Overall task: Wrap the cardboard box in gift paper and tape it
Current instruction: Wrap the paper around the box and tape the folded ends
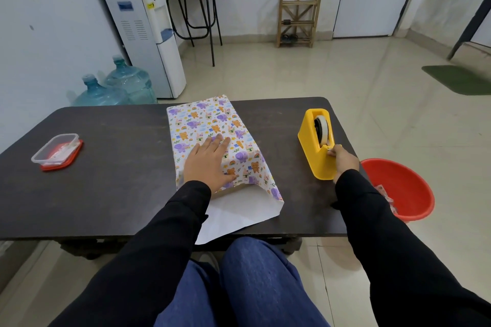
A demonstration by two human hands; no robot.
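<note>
One long, dark brown rectangular table point(119, 194) is carrying everything but the tub. The cardboard box is lying across the table's middle, running far to near. Its own surface is hidden inside white gift paper point(207, 125) printed with purple elephants, orange bears and rainbows. The paper's near end is standing open as a loose tube, showing its plain white inside and overhanging the near table edge. A round red plastic tub point(409, 180) is sitting on the floor just beyond the table's right end, with some printed scraps inside. A yellow wedge-shaped plastic tape dispenser point(310, 151) is standing right of the box, apart from it, holding a white roll of tape point(322, 127). A clear rectangular plastic container point(54, 150) is resting on a red lid point(77, 154) near the left end. The left hand point(210, 162) is pressing flat on the wrapped box, fingers straight. The right hand point(345, 159) is pinching the tape end point(330, 151) at the dispenser's near tip.
</note>
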